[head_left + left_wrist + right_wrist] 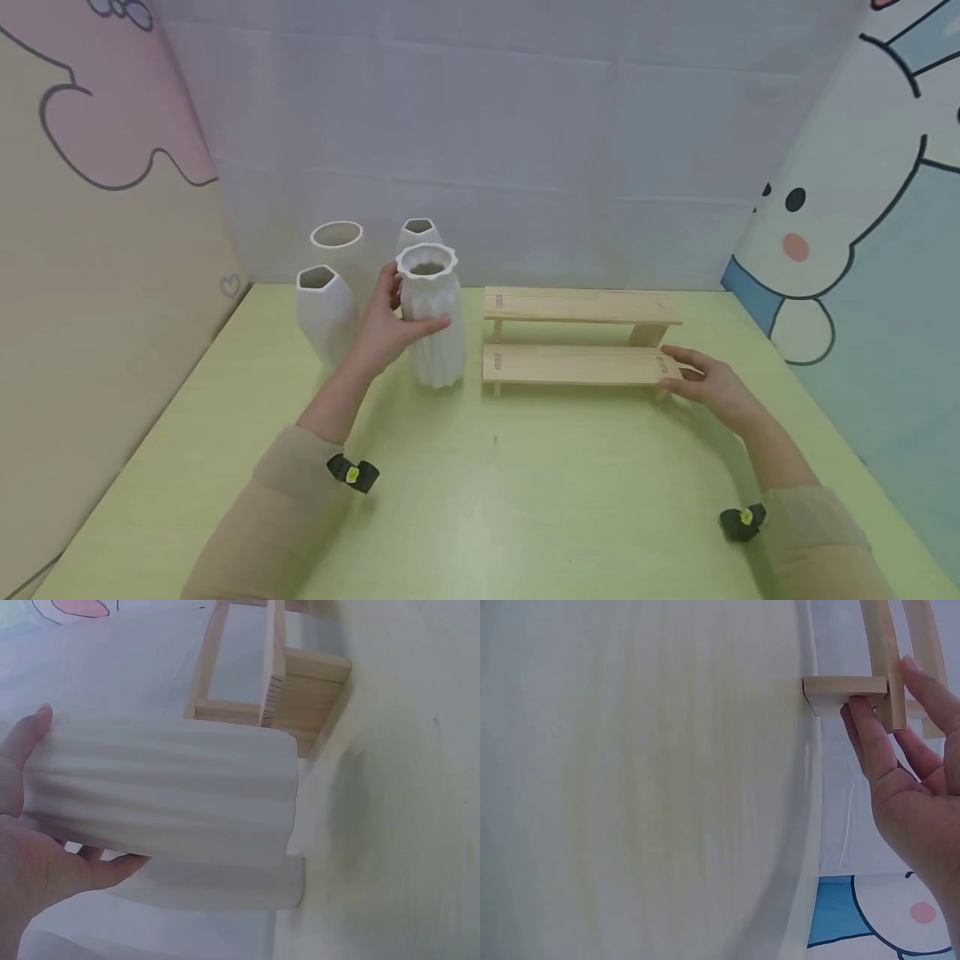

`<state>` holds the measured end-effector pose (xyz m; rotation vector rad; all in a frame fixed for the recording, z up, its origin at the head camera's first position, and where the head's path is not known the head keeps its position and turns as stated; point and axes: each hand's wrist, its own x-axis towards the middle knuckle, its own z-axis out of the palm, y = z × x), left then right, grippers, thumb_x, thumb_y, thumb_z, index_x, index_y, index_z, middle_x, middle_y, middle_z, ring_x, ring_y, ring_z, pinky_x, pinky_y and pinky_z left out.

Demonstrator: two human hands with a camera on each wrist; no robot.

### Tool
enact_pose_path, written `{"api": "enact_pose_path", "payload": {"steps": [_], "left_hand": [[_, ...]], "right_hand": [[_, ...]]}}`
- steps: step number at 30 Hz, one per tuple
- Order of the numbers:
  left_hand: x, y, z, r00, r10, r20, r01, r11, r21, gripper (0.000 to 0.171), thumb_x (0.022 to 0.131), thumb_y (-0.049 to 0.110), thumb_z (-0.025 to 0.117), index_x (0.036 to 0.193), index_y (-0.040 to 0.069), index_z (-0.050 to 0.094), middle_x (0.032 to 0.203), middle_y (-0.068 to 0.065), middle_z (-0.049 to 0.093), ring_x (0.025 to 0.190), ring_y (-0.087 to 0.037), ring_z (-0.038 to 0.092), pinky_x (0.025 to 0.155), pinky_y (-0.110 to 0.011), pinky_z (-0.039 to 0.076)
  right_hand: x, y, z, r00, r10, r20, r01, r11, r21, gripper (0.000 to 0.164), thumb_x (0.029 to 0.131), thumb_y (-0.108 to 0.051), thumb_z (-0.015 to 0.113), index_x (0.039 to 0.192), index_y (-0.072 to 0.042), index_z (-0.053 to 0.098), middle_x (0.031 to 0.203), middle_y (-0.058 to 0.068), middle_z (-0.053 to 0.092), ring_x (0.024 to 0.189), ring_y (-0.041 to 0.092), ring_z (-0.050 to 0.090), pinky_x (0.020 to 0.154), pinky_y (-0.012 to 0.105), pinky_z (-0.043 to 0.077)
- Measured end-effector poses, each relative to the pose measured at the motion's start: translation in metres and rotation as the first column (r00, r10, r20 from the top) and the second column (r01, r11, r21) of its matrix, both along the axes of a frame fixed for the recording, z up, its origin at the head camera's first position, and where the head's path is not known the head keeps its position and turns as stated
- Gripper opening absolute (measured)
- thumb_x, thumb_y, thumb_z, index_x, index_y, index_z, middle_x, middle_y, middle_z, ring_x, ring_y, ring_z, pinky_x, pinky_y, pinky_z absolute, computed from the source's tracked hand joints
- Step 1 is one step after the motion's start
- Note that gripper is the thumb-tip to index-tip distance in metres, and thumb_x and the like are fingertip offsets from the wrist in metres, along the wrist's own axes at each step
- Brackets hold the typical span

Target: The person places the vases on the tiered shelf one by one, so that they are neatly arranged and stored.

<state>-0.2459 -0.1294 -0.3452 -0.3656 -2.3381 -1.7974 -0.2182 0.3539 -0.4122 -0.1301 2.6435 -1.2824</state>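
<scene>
My left hand [384, 332] grips a white fluted vase [438, 346] with a scalloped rim, thumb across its front and fingers round its left side. The vase stands upright just left of a two-step wooden rack [573, 365]. In the left wrist view the fluted vase [172, 787] shows its ribbed side, its base close over the tabletop. On the rack's right end, my right hand [716, 390] pinches the lower step, thumb and fingers on either side of the board. The right wrist view shows the fingers [874, 742] at that board's end and leg.
Behind and left of the held vase are a faceted white vase [324, 312], a wide-mouthed round vase [348, 258] and another with an angular mouth [418, 233]. They share a pale green table [540, 492]. A pale cloth [540, 150] hangs behind; cartoon-printed walls flank both sides.
</scene>
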Motion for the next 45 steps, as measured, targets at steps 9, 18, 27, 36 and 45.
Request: {"api": "enact_pose_path", "payload": {"steps": [9,18,27,36,45], "left_hand": [[-0.001,0.014,0.029,1.000,-0.005,-0.022,0.005,1.000,0.017,0.090,0.067,0.021,0.086,0.139,0.028,0.032,0.134,-0.005,0.046,0.121,-0.025,0.048,0.089,-0.048,0.050],[-0.006,0.037,0.053,0.998,-0.045,-0.053,0.048,0.998,0.050,0.089,0.065,0.019,0.088,0.136,0.030,0.035,0.131,-0.003,0.047,0.117,-0.022,0.051,0.087,-0.044,0.051],[-0.008,0.059,0.068,0.995,-0.082,-0.064,0.083,0.996,0.021,0.088,0.066,0.019,0.087,0.137,0.029,0.037,0.129,0.000,0.050,0.111,-0.023,0.054,0.086,-0.044,0.051],[-0.007,0.084,0.075,0.989,-0.133,-0.064,0.136,0.990,0.043,0.087,0.066,0.023,0.087,0.136,0.033,0.036,0.131,0.005,0.048,0.108,-0.021,0.056,0.084,-0.042,0.052],[-0.006,0.121,0.078,0.980,-0.182,-0.086,0.188,0.980,0.065,0.086,0.065,0.022,0.088,0.135,0.031,0.038,0.131,0.005,0.050,0.106,-0.020,0.056,0.080,-0.038,0.053]], "right_hand": [[-0.002,0.004,-0.006,0.999,0.008,0.033,-0.007,0.999,-0.032,0.078,0.089,-0.042,0.062,0.150,-0.012,0.024,0.152,0.023,0.022,0.135,0.042,0.032,0.096,0.036,0.045],[-0.002,0.002,-0.005,0.999,0.030,0.021,-0.028,0.996,-0.083,0.076,0.091,-0.034,0.062,0.150,-0.009,0.020,0.153,0.023,0.021,0.134,0.042,0.032,0.081,0.011,0.044],[-0.002,0.002,-0.005,0.999,0.030,0.036,-0.027,0.996,-0.080,0.080,0.091,-0.036,0.062,0.152,-0.013,0.016,0.153,0.023,0.020,0.134,0.042,0.032,0.083,0.013,0.044],[-0.003,0.003,-0.004,0.999,0.031,0.026,-0.029,0.998,-0.053,0.080,0.090,-0.038,0.063,0.151,-0.011,0.019,0.150,0.026,0.026,0.133,0.041,0.035,0.083,0.014,0.044],[-0.008,0.004,-0.003,0.999,0.024,0.035,-0.023,1.000,-0.016,0.083,0.088,-0.044,0.063,0.151,-0.012,0.020,0.152,0.024,0.023,0.134,0.042,0.033,0.102,0.050,0.039]]}}
